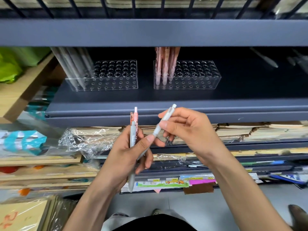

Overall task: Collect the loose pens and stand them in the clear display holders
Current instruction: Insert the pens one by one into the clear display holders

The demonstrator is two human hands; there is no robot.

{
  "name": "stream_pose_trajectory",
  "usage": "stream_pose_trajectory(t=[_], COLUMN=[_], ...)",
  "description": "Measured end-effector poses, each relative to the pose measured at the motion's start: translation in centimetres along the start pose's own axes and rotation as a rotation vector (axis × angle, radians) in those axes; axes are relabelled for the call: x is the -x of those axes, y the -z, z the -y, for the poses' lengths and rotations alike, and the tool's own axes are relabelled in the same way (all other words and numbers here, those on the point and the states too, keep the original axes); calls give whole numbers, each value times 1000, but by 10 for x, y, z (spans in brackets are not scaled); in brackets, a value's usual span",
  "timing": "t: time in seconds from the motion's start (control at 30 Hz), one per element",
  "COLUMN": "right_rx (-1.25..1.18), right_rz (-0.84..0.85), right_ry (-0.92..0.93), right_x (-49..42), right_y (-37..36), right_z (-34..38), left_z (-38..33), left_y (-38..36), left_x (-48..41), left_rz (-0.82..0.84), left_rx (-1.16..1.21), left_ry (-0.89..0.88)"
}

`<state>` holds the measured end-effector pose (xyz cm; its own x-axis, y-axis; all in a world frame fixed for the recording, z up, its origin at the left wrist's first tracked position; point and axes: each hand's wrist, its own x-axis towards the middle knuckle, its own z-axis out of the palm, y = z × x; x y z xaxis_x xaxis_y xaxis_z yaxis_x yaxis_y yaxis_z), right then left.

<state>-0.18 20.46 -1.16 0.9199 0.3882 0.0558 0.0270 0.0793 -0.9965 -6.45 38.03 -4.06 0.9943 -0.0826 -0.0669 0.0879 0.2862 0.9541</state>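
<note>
Just below the shelf, a person's right hand pinches a grey pen at mid-barrel. Its long axis slants, with the clicker up toward the shelf and the tip down under the left thumb. The left hand curls round two upright pens below the shelf's lip. Light, stiff, likely slick plastic, each seems best gripped mid-barrel. Clear holders wait on the shelf.

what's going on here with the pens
A person stands at a dark shelf sorting pens. The left hand grips a pink patterned pen and a grey pen, while the right hand pinches a whitish pen, tilted, its lower part by the left thumb. On the shelf, the left clear holder has grey pens at its left end, the right clear holder pink pens; most holes are empty.
</note>
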Motion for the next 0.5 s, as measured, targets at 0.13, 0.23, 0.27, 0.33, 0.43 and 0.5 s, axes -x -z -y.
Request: stream_pose_trajectory(t=[0.13,0.23,0.27,0.33,0.43,0.5], right_rx=[-29,-50,-67,-98,-91,-63], right_rz=[-81,-132,-152,-199,-258,-291], right_ry=[37,85,97,122,165,197], right_x=[-2,-4,-4,-6,-11,-14], right_y=[6,10,11,12,16,18], right_z=[7,11,12,16,25,30], left_z=[0,-1,-2,-4,-1,-1], left_y=[0,1,2,4,9,11], left_x=[1,2,2,2,3,4], left_rz=[-38,-71,-73,-68,-84,-91], left_rx=[-24,52,77,95,66,73], left_ry=[9,72,83,102,122,109])
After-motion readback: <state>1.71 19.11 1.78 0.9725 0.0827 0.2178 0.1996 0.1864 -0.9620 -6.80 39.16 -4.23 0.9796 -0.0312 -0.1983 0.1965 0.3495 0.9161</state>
